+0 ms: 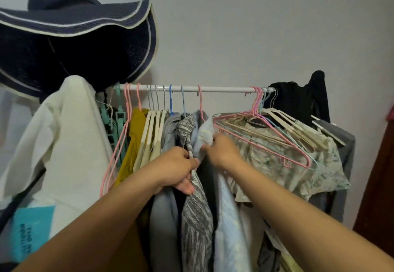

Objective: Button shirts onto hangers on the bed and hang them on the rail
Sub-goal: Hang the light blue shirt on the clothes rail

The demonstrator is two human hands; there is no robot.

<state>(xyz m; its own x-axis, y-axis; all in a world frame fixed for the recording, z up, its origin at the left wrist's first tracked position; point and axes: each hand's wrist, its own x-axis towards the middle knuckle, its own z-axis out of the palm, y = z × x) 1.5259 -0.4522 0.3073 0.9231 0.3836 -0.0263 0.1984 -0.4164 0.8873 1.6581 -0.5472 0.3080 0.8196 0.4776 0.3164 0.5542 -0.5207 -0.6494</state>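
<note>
Left hand (181, 165) fingers grip grey patterned shirt (197, 218), right hand (221, 150) fingers pinch pale blue shirt (229, 218), both hanging mid-rail (223, 89), hemmed by cream hangers (152, 135) left, tilted empty pink hangers (266, 135) over floral top (309, 165) right, navy hat (74, 37) above.

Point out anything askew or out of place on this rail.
A bunch of empty hangers, pink, blue and cream, lies tilted across the floral garment at the rail's right end instead of hanging straight down. A wide-brimmed hat sits atop the left end.

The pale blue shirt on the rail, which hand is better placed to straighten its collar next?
Probably the right hand: it already pinches the pale blue shirt at the collar, while the left hand grips the grey patterned shirt.
</note>
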